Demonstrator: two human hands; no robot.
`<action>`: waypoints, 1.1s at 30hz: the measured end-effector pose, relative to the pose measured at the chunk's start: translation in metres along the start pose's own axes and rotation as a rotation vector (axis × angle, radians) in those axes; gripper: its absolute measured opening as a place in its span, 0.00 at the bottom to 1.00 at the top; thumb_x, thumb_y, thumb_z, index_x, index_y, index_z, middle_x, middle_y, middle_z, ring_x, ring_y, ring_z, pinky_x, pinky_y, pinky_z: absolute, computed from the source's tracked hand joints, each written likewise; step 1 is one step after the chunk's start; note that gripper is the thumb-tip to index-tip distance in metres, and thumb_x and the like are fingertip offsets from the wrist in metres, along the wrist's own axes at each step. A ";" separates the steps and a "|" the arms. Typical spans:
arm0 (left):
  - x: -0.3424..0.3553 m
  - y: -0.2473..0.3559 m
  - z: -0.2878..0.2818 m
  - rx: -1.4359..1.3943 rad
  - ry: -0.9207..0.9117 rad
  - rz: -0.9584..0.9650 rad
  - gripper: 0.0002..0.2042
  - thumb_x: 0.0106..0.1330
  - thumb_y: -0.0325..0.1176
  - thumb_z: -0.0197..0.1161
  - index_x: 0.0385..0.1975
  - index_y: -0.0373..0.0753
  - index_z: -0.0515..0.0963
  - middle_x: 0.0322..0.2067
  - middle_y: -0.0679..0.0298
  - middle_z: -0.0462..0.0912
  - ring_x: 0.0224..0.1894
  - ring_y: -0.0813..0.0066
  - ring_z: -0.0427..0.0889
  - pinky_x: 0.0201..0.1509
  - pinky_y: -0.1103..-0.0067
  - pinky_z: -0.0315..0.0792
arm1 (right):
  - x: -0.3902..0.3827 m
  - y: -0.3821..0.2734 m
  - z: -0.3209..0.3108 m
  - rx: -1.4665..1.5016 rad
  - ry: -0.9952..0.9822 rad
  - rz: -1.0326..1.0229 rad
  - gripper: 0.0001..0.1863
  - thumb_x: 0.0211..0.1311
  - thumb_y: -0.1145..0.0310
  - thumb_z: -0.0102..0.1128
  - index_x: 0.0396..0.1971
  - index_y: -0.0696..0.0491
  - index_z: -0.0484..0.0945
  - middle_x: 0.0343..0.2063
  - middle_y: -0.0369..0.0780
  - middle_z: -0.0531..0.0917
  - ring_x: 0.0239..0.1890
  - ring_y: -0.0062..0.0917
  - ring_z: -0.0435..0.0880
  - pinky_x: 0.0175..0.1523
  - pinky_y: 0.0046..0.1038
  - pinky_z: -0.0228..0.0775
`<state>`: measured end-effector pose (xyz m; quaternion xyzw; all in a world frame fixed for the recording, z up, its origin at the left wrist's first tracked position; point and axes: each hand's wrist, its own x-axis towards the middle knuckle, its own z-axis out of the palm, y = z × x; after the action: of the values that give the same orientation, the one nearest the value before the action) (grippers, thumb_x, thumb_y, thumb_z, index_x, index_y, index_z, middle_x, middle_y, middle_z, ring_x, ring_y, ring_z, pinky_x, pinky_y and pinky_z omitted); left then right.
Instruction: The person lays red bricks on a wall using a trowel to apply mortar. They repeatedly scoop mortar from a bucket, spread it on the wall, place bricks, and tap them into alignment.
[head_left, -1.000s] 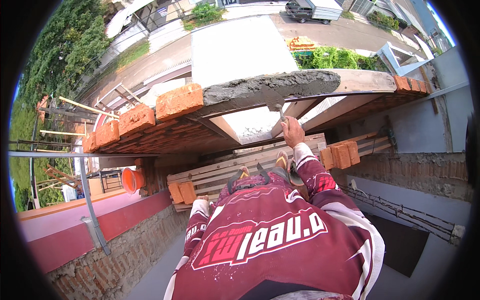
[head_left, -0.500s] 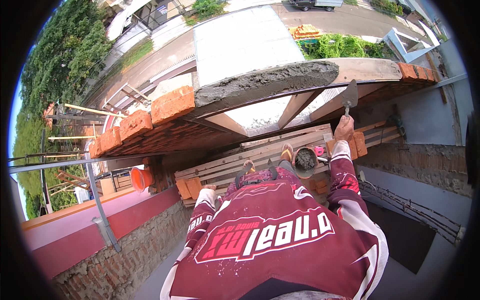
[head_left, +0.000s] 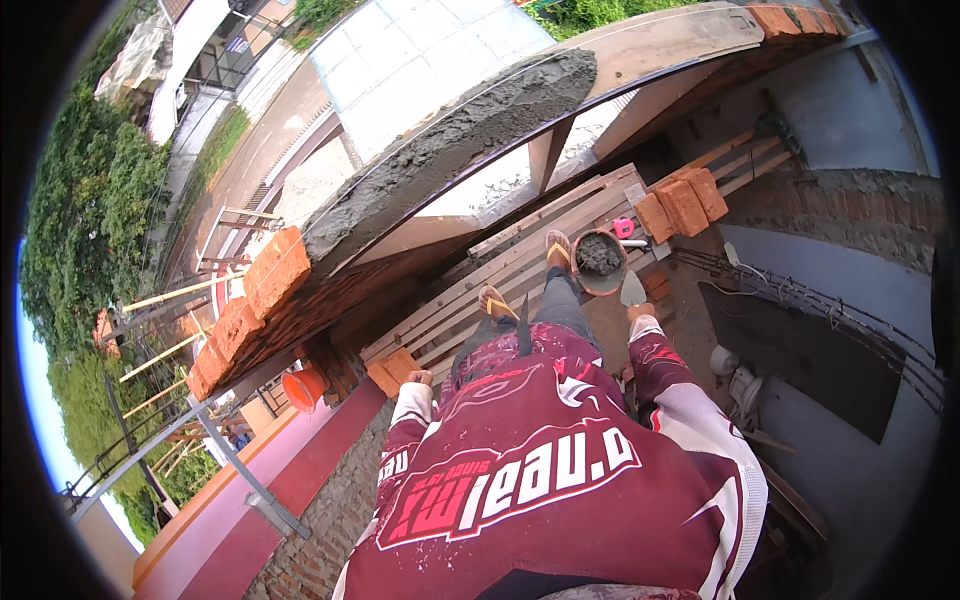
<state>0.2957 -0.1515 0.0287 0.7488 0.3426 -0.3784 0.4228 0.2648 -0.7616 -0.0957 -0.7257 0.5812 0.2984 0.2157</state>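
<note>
The trowel (head_left: 632, 290) points near 12 o'clock; my right hand (head_left: 640, 313) curls tight round its handle. From there the bucket (head_left: 599, 290) of grey mortar (head_left: 599, 255) is close, at 11 o'clock. My left hand (head_left: 419, 378) is farther from the bucket, at its 8 o'clock, by bricks (head_left: 393, 370); I can't tell if it's open or full.

Mortar (head_left: 450, 140) on arch (head_left: 680, 45), brick row (head_left: 278, 270) to its left. Bucket (head_left: 603, 291) right of right foot (head_left: 557, 252), more mortar inside; trowel (head_left: 632, 289) in right hand (head_left: 641, 313) near bucket. Brick stacks (head_left: 683, 205) at left and right ends of planks (head_left: 590, 208).
</note>
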 end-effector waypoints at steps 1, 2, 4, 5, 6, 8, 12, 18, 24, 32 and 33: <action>0.003 -0.015 0.000 0.053 0.117 0.119 0.11 0.67 0.41 0.64 0.38 0.40 0.79 0.27 0.69 0.79 0.28 0.81 0.74 0.34 0.79 0.70 | -0.007 0.000 0.005 0.002 -0.059 -0.015 0.21 0.50 0.64 0.65 0.44 0.59 0.82 0.45 0.55 0.83 0.51 0.50 0.81 0.57 0.43 0.73; -0.036 0.059 0.009 0.069 0.029 0.013 0.11 0.66 0.40 0.64 0.39 0.40 0.79 0.26 0.69 0.79 0.28 0.82 0.74 0.34 0.80 0.70 | 0.003 0.003 0.012 0.039 -0.065 0.015 0.21 0.50 0.65 0.66 0.44 0.59 0.82 0.46 0.55 0.83 0.51 0.49 0.82 0.57 0.42 0.73; -0.033 0.053 -0.017 0.056 0.013 0.059 0.10 0.66 0.38 0.65 0.38 0.38 0.80 0.26 0.67 0.81 0.27 0.82 0.76 0.34 0.80 0.72 | 0.021 0.015 0.051 0.069 -0.148 0.046 0.21 0.51 0.65 0.68 0.45 0.58 0.81 0.46 0.54 0.83 0.51 0.47 0.82 0.57 0.41 0.74; -0.013 0.074 -0.030 0.117 -0.020 0.079 0.10 0.66 0.36 0.65 0.37 0.35 0.80 0.26 0.66 0.81 0.26 0.81 0.76 0.32 0.80 0.72 | 0.018 0.006 0.058 0.116 -0.176 0.079 0.21 0.51 0.65 0.68 0.46 0.57 0.81 0.46 0.53 0.83 0.51 0.46 0.82 0.57 0.41 0.74; -0.027 0.077 -0.020 0.177 -0.019 0.034 0.10 0.65 0.35 0.66 0.37 0.34 0.80 0.26 0.66 0.82 0.26 0.81 0.77 0.32 0.81 0.72 | 0.022 -0.014 0.048 0.057 -0.208 0.037 0.21 0.51 0.65 0.69 0.46 0.57 0.81 0.46 0.53 0.83 0.51 0.46 0.82 0.57 0.40 0.74; -0.017 0.084 -0.028 0.186 -0.049 0.003 0.10 0.65 0.35 0.66 0.38 0.34 0.80 0.27 0.65 0.82 0.27 0.81 0.78 0.32 0.81 0.73 | 0.020 -0.038 0.036 0.041 -0.267 0.017 0.21 0.52 0.64 0.69 0.46 0.55 0.81 0.46 0.52 0.84 0.51 0.44 0.83 0.56 0.39 0.75; 0.004 0.135 -0.022 0.220 -0.135 0.001 0.12 0.64 0.35 0.68 0.42 0.38 0.79 0.27 0.68 0.82 0.24 0.84 0.77 0.25 0.84 0.70 | 0.080 -0.029 0.118 0.124 -0.216 0.155 0.21 0.54 0.61 0.69 0.48 0.53 0.81 0.47 0.50 0.83 0.52 0.42 0.82 0.56 0.39 0.75; 0.008 0.200 0.055 0.331 -0.108 -0.062 0.10 0.67 0.34 0.65 0.44 0.40 0.78 0.33 0.70 0.83 0.33 0.83 0.81 0.35 0.84 0.74 | 0.089 -0.063 0.052 0.202 -0.197 0.180 0.38 0.56 0.55 0.68 0.66 0.47 0.65 0.63 0.44 0.67 0.67 0.39 0.63 0.67 0.42 0.62; 0.042 0.196 0.086 0.372 -0.161 -0.108 0.09 0.67 0.33 0.65 0.42 0.39 0.78 0.33 0.68 0.85 0.33 0.81 0.82 0.34 0.83 0.76 | 0.228 -0.054 0.026 0.150 0.087 0.052 0.46 0.52 0.53 0.72 0.69 0.52 0.59 0.62 0.48 0.67 0.65 0.43 0.65 0.66 0.42 0.62; 0.113 0.146 0.027 0.612 -0.077 -0.348 0.10 0.69 0.38 0.62 0.43 0.41 0.76 0.34 0.63 0.85 0.34 0.75 0.83 0.34 0.80 0.74 | 0.447 -0.010 -0.009 0.800 0.525 0.326 0.64 0.46 0.42 0.75 0.70 0.65 0.46 0.66 0.55 0.62 0.69 0.45 0.61 0.72 0.38 0.55; 0.119 0.146 0.036 0.601 -0.077 -0.358 0.10 0.69 0.38 0.62 0.43 0.41 0.76 0.34 0.63 0.85 0.34 0.75 0.83 0.34 0.80 0.74 | 0.469 -0.005 -0.004 0.842 0.575 0.365 0.64 0.46 0.42 0.75 0.70 0.66 0.46 0.65 0.54 0.63 0.68 0.44 0.62 0.72 0.39 0.55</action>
<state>0.4641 -0.2201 -0.0311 0.7532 0.3255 -0.5583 0.1229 0.3388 -1.0981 -0.4141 -0.5160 0.8029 -0.1381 0.2646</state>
